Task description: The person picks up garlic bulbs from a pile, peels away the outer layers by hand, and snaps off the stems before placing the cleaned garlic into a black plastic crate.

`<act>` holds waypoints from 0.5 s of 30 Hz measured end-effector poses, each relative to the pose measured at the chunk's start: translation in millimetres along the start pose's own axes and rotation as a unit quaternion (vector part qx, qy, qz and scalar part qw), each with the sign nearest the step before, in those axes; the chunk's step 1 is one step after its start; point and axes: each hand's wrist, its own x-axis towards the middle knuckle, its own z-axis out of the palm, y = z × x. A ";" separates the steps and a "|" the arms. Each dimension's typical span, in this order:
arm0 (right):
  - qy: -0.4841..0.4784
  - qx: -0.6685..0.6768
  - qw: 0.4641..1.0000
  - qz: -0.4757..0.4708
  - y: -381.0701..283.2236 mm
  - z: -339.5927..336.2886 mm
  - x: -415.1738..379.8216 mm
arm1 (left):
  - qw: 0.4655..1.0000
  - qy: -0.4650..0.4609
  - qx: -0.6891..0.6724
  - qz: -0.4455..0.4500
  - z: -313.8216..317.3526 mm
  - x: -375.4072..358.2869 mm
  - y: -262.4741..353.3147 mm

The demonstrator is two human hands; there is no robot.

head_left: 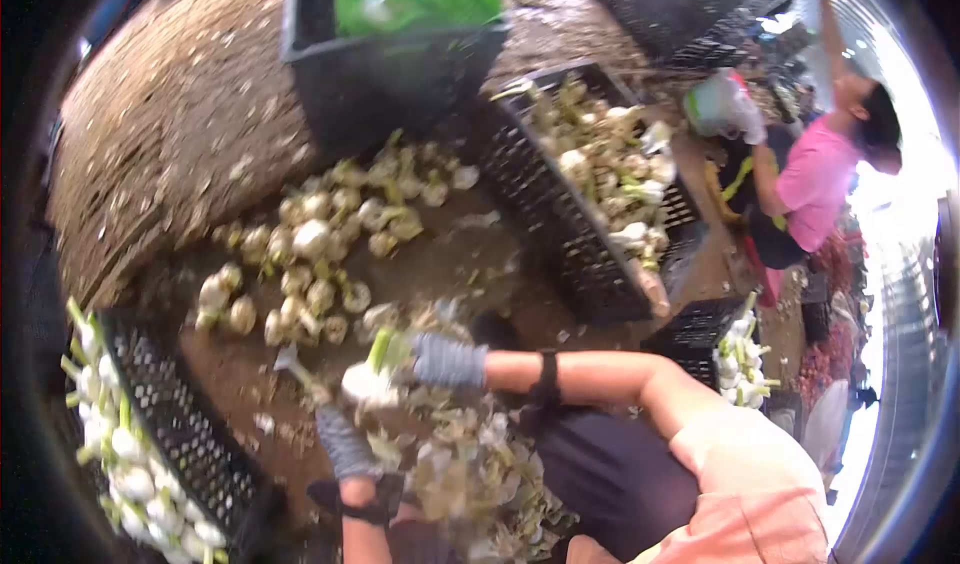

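My right hand (450,360), in a grey glove, is closed on a garlic bulb (370,386) with a short green stem. Lower down, my left hand (346,446), also gloved in grey, is closed. A thin pale piece (298,368) sticks out past its fingers; motion blur hides whether it is a stalk or a tool. Both hands are close together over a heap of garlic skins and trimmings (465,474). Loose garlic bulbs (310,239) are spread on the ground beyond them.
Left, a black crate (185,419) is filled with cleaned white garlic. Another black crate (560,204) holds untrimmed garlic; a smaller crate (690,339) is beside my arm. A dark bin (395,84) with a green bag stands behind. A person in pink (820,184) works near a bucket (712,104).
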 end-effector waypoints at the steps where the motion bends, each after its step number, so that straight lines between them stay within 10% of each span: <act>1: 0.080 -0.003 0.996 -0.028 1.7 3.9 6.8 | 0.986 -0.008 0.137 0.094 -2.3 -4.0 10.2; 4: 0.079 0.030 0.995 0.043 6.1 -0.2 3.4 | 0.951 -0.070 0.194 0.229 1.4 -11.5 4.5; 6: 0.078 0.030 0.995 0.052 -23.9 5.6 -2.6 | 0.835 -0.014 0.407 0.370 22.6 -12.9 4.1; 14: -0.037 0.097 0.991 0.081 -29.0 -5.3 -3.4 | 0.964 -0.119 0.159 0.178 17.0 -8.3 -1.7; 15: -0.045 -0.005 0.999 -0.029 -9.9 -5.7 -5.1 | 0.978 -0.130 0.101 0.127 14.4 -7.9 -4.9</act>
